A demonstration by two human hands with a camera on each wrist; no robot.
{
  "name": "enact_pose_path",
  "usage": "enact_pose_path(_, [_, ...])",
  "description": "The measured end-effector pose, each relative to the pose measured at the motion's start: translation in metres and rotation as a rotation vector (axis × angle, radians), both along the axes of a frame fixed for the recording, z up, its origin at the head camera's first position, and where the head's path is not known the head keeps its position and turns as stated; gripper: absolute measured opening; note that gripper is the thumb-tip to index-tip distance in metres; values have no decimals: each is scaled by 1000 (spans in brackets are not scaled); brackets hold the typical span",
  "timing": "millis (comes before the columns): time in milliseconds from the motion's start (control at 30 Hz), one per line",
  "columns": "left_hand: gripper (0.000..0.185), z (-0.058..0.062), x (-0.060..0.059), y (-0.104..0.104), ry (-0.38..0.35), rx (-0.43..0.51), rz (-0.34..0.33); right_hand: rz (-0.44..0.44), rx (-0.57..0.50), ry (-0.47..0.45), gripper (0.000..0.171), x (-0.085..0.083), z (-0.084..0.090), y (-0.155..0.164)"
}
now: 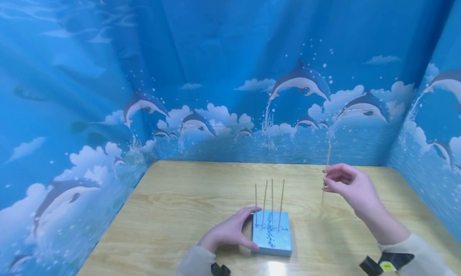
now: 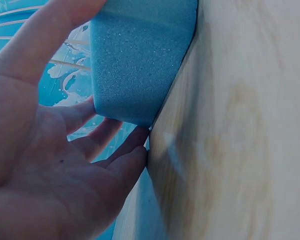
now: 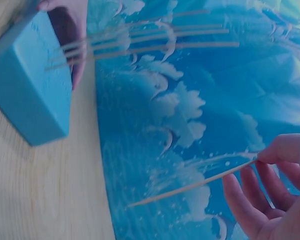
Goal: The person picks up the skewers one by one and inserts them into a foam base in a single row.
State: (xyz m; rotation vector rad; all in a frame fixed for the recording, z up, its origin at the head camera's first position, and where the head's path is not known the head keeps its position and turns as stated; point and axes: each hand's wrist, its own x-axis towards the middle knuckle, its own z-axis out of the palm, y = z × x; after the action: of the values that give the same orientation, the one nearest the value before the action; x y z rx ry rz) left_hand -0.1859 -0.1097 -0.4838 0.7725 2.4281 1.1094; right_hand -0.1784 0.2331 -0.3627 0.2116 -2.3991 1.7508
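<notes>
**Foam block steadied, one skewer held in the air**

Nearest, at the near middle of the pale wooden counter (image 1: pixel 173 212), sits a blue rectangular foam block (image 1: pixel 271 238) with a speckled top. The left hand (image 1: pixel 228 232) rests against the block's left side — thumb along the near left edge, fingers reaching round the far left corner. The left-wrist view shows the palm open beside the foam, with the fingers nearly straight and their tips at the block's lower corner where it meets the counter; this grip is a loose brace, not a clench.

Four thin wooden skewers (image 1: pixel 268 202) stand in the far part of the block's top, in a row from left to right, roughly upright with the two rightmost leaning a little. In the right-wrist view they show as a close bundle of pale sticks rising from the foam.

Farther and to the right, the right hand (image 1: pixel 351 186) is raised above the counter, well apart from the block. Its thumb and fingertips pinch a single thin wooden skewer (image 1: pixel 327 168) near its middle — the stick is almost vertical, its lower end off the counter.

Behind the counter and on both sides hangs a blue backdrop printed with dolphins and clouds (image 1: pixel 302 81).
</notes>
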Motion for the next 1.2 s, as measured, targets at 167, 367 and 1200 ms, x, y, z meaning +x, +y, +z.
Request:
enact_pose_path(167, [112, -2, -1, -1, 7, 4, -2, -46, 80, 64, 22, 10, 3, -11])
enact_pose_path(367, [111, -3, -2, -1, 6, 1, 1, -58, 23, 88, 14, 20, 1, -20])
enact_pose_path(1200, [111, -1, -1, -1, 12, 11, -14, 7, -5, 24, 14, 37, -30, -75])
